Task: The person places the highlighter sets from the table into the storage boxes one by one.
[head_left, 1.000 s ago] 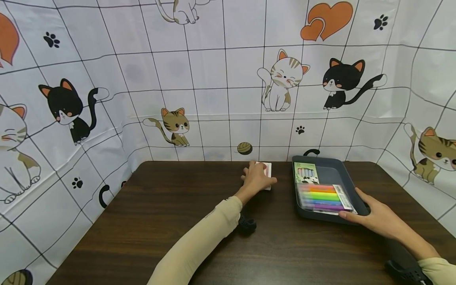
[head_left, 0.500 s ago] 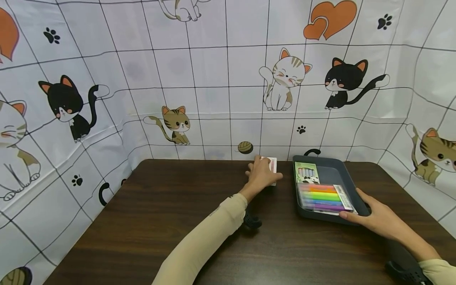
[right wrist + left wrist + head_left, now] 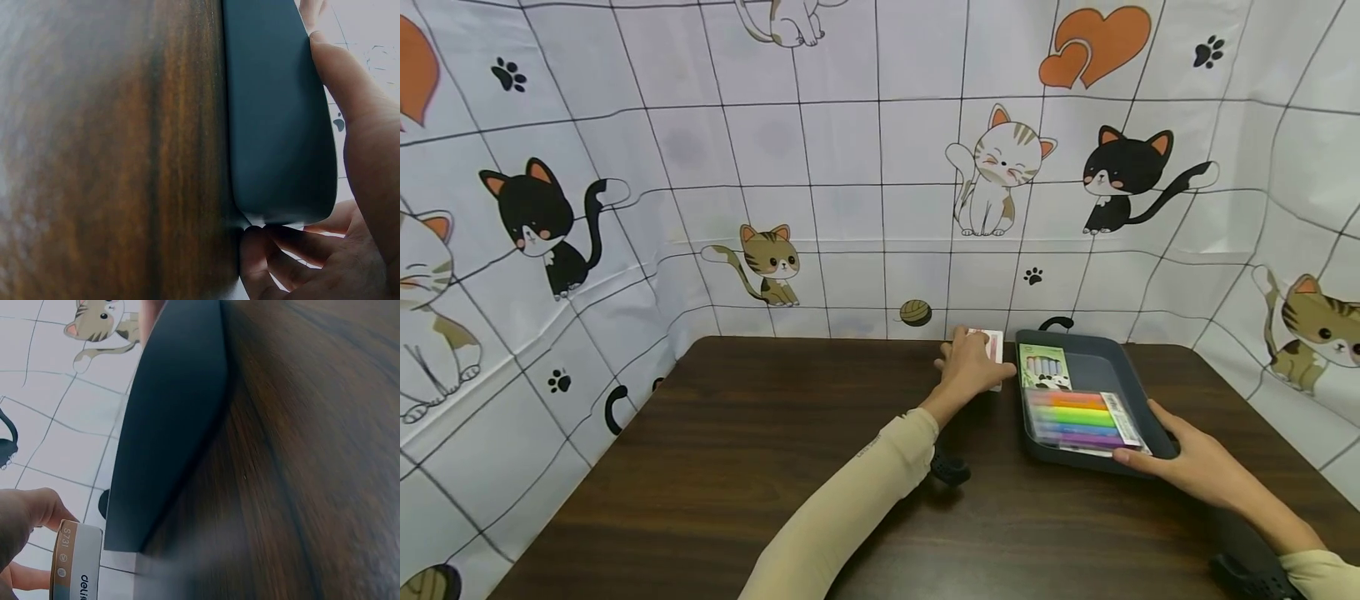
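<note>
In the head view my left hand (image 3: pixel 967 367) grips a small white box (image 3: pixel 995 346) just left of the tray. The left wrist view shows the box (image 3: pixel 78 562) with a brown-and-white end printed "deli" and S731, thumb on one side and fingers on the other. Whether it touches the table I cannot tell. My right hand (image 3: pixel 1198 458) holds the dark grey tray (image 3: pixel 1093 362) by its front right corner. In the right wrist view the thumb lies on the rim of the tray (image 3: pixel 278 112) and the fingers curl round its lower side.
Inside the tray lie a clear pack of rainbow-coloured markers (image 3: pixel 1078 417) and a green packet with a panda picture (image 3: pixel 1045 365). The dark wood table (image 3: pixel 722 433) extends left and forward. Behind it hangs a white cat-print cloth (image 3: pixel 850 167).
My left hand has slid rightward with the small box, closing in on the tray's left side. The right hand and the tray have stayed in place.
</note>
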A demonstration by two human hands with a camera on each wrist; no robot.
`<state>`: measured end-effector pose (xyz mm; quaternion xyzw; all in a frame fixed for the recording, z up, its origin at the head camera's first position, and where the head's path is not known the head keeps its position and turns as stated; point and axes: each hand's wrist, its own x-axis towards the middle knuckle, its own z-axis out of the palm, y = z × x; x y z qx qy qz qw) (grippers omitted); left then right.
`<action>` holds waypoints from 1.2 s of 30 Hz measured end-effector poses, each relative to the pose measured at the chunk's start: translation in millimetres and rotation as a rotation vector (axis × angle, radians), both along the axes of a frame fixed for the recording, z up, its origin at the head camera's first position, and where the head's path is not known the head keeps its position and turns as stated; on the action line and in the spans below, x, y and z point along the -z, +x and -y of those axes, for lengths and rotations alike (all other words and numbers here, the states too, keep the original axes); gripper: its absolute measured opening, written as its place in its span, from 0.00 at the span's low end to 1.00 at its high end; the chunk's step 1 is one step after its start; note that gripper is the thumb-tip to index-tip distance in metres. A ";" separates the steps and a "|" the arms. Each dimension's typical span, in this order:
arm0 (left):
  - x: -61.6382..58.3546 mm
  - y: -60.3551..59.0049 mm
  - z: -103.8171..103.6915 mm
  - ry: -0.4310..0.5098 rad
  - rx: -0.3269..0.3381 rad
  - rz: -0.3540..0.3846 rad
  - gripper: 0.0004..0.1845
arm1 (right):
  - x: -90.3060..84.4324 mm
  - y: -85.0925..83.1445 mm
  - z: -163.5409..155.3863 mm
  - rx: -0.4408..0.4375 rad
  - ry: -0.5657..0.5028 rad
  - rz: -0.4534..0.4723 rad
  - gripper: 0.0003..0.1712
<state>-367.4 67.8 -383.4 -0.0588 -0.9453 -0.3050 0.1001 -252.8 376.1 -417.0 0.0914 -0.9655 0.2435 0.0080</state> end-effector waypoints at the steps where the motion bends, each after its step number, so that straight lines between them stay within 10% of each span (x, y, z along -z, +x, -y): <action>1: -0.6 0.5 -1.3 -0.005 -0.001 0.000 0.32 | 0.6 0.1 0.7 -0.001 -0.001 0.000 0.65; 36: -26.5 14.5 -55.5 0.043 0.020 -0.028 0.32 | 0.1 0.2 1.2 0.003 0.010 0.004 0.64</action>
